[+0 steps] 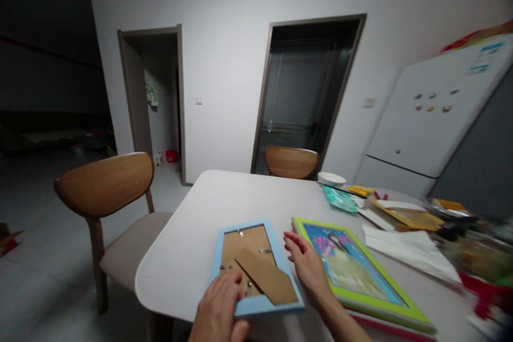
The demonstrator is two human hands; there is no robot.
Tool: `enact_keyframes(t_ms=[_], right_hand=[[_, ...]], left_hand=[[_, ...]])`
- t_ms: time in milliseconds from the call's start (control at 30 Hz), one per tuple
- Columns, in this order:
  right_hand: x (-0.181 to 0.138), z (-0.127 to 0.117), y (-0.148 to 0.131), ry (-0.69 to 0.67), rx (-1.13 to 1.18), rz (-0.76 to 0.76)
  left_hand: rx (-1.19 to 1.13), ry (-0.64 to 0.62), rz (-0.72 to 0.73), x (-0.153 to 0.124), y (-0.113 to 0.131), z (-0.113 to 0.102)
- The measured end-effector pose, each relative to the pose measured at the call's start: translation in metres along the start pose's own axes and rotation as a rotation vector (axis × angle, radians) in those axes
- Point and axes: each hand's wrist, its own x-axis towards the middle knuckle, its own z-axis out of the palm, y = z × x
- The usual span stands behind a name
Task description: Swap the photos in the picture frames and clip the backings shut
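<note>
A light blue photo frame lies face down near the table's front edge. Its brown backboard shows several metal clips and a slanting stand flap. My left hand grips the frame's near left corner, fingers over the back and thumb by the lower edge. Just right of the blue frame is my right hand, open, fingers stretched out and a little apart, holding nothing. A green-rimmed picture frame with a picture of a figure in a pale dress lies beside it, on top of a red-edged item.
The white table also bears a white bowl, a teal packet, white paper and a brown envelope on the right. Wooden chairs stand left and at the far side.
</note>
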Motion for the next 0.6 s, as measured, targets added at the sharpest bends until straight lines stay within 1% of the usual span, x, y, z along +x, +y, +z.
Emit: enact_keyframes(t_ms=[67, 100, 133, 167, 200, 233, 267, 300, 367, 400, 433, 467, 533, 600], right_hand=[[-0.027, 0.004, -0.003, 0.003, 0.345, 0.217], [-0.041, 0.011, -0.005, -0.074, 0.491, 0.325], [-0.053, 0.020, -0.009, -0.180, 0.616, 0.421], [-0.063, 0.028, -0.013, -0.212, 0.726, 0.458], [-0.069, 0.034, -0.018, -0.226, 0.836, 0.447], [-0.071, 0.035, -0.023, -0.206, 0.917, 0.424], [-0.070, 0.031, -0.029, -0.169, 0.963, 0.389], [-0.066, 0.021, -0.035, -0.130, 0.977, 0.353], [-0.049, -0.015, -0.043, -0.073, 0.897, 0.309], [-0.039, -0.037, -0.046, -0.062, 0.812, 0.303], [-0.027, -0.061, -0.047, -0.053, 0.706, 0.305], [-0.016, -0.085, -0.045, -0.080, 0.595, 0.310], [0.005, -0.127, -0.036, -0.145, 0.359, 0.314], [0.023, -0.156, -0.020, -0.152, 0.106, 0.304]], left_hand=[[-0.275, 0.188, -0.118, 0.006, 0.017, -0.005], [-0.423, 0.265, -0.174, 0.009, 0.026, -0.004], [-0.567, 0.320, -0.220, 0.013, 0.036, -0.001], [-0.697, 0.354, -0.251, 0.016, 0.045, 0.003], [-0.806, 0.374, -0.267, 0.020, 0.053, 0.006], [-0.891, 0.382, -0.264, 0.024, 0.060, 0.009], [-0.952, 0.391, -0.250, 0.028, 0.065, 0.011], [-0.994, 0.407, -0.238, 0.033, 0.070, 0.010], [-1.050, 0.425, -0.245, 0.044, 0.077, 0.008], [-1.085, 0.408, -0.264, 0.050, 0.079, 0.007], [-1.131, 0.364, -0.287, 0.056, 0.080, 0.009], [-1.185, 0.299, -0.304, 0.062, 0.082, 0.015], [-1.275, 0.148, -0.302, 0.073, 0.082, 0.035], [-1.257, 0.060, -0.280, 0.083, 0.081, 0.064]])
